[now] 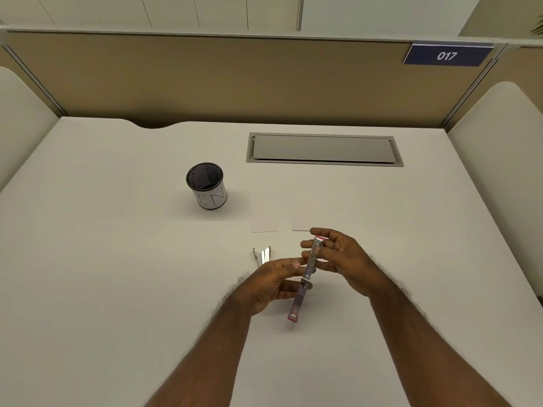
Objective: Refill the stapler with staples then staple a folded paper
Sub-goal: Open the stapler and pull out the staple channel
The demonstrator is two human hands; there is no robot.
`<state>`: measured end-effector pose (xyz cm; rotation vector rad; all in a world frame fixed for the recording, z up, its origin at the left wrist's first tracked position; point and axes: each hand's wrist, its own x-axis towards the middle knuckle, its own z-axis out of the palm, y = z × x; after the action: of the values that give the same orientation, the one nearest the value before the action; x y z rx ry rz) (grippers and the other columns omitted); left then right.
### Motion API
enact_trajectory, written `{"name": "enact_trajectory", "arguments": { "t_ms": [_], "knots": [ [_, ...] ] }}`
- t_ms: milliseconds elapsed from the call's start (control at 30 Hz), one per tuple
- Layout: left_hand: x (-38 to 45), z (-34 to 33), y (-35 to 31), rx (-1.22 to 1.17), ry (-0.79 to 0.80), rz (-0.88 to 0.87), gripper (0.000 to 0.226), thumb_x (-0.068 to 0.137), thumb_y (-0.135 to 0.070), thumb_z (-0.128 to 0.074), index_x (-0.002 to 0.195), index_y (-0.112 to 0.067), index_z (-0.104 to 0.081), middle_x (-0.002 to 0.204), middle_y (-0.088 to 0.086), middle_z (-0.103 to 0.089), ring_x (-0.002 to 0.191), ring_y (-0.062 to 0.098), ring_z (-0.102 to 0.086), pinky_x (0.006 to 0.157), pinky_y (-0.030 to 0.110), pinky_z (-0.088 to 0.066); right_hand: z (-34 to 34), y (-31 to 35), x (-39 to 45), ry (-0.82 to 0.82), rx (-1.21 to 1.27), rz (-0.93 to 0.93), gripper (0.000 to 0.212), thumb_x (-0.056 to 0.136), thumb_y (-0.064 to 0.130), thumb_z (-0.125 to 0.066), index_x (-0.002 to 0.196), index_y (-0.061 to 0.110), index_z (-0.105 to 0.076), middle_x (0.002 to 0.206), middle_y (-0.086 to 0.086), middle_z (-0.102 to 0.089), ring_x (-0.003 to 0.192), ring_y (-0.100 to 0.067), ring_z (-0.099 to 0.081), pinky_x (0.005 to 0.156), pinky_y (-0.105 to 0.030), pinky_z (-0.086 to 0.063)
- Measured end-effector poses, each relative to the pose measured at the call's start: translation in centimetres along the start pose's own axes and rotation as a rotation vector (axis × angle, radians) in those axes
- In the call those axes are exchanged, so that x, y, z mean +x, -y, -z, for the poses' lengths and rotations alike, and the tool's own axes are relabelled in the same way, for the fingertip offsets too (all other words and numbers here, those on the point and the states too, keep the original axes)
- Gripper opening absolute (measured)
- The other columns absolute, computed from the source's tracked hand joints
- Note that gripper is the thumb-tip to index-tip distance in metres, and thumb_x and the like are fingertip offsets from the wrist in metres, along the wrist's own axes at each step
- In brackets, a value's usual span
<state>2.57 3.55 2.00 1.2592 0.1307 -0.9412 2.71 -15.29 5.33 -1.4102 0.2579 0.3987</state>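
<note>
Now both my hands, left hand (271,279) and right hand (342,259), grip the opened stapler (307,274); staples (262,254) at ten o'clock wait unloaded, paper (299,214) at twelve unstapled.

We see both forearms reaching forward from the bottom edge, bare, converging toward the middle; the left hand (269,282) sits lower and nearer, back turned up, its fingers (289,264) curled and pointing right; the right hand (343,259) sits a little farther out, palm facing left, its fingers (318,232) spread and bent inward; the two hands face each other close together, both closed lightly on the same slim thing held between them above the surface.
</note>
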Motion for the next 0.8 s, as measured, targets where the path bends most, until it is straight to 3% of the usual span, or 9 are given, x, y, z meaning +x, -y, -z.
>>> {"name": "enact_trajectory", "arguments": {
  "t_ms": [133, 333, 467, 600, 800],
  "knots": [
    [0.3, -0.8, -0.3, -0.051, -0.003, -0.035, 0.033, 0.101, -0.026, -0.046, 0.128, -0.012, -0.060, 0.122, 0.007, -0.069, 0.107, 0.030, -0.068, 0.089, 0.038, -0.056, -0.7, 0.3, 0.4, 0.028, -0.096, 0.022, 0.036, 0.091, 0.004, -0.060, 0.125, 0.015, -0.054, 0.114, -0.006, -0.071, 0.103, -0.022, -0.069, 0.075, -0.036, -0.060],
    [0.7, -1.1, -0.2, -0.125, -0.020, -0.031, 0.029, 0.099, -0.018, -0.050, 0.125, -0.013, -0.063, 0.118, 0.011, -0.070, 0.104, 0.029, -0.069, 0.093, 0.044, -0.053, -1.3, -0.1, 0.9, -0.081, -0.386, 0.110, 0.035, 0.088, 0.003, -0.063, 0.120, 0.016, -0.058, 0.113, -0.003, -0.070, 0.099, -0.011, -0.067, 0.064, -0.021, -0.057],
    [0.8, -1.3, -0.1, -0.190, -0.039, -0.030, 0.025, 0.096, -0.015, -0.055, 0.118, -0.020, -0.066, 0.114, 0.011, -0.072, 0.098, 0.027, -0.070, 0.088, 0.040, -0.055, -1.0, -0.2, 0.8, -0.223, -0.663, 0.167, 0.031, 0.083, 0.020, -0.071, 0.112, 0.028, -0.061, 0.103, 0.013, -0.069, 0.089, -0.006, -0.066, 0.076, -0.026, -0.056],
    [1.0, -1.3, 0.0, -0.261, -0.057, -0.023, 0.022, 0.095, -0.015, -0.056, 0.111, -0.021, -0.069, 0.112, 0.010, -0.073, 0.096, 0.029, -0.071, 0.083, 0.039, -0.058, -1.1, 0.0, 0.2, -0.296, -0.830, 0.206, 0.021, 0.083, 0.034, -0.070, 0.101, 0.039, -0.062, 0.104, 0.025, -0.064, 0.076, -0.002, -0.063, 0.069, -0.025, -0.050],
    [1.2, -1.0, -0.1, -0.375, -0.005, -0.022, 0.029, 0.098, -0.008, -0.050, 0.121, -0.013, -0.066, 0.113, 0.013, -0.069, 0.101, 0.031, -0.070, 0.081, 0.035, -0.060, -1.6, 0.0, -0.9, -0.267, -0.986, 0.291, 0.028, 0.089, 0.033, -0.060, 0.115, 0.043, -0.063, 0.116, 0.022, -0.062, 0.081, -0.001, -0.062, 0.075, -0.022, -0.049]
  ]
}}
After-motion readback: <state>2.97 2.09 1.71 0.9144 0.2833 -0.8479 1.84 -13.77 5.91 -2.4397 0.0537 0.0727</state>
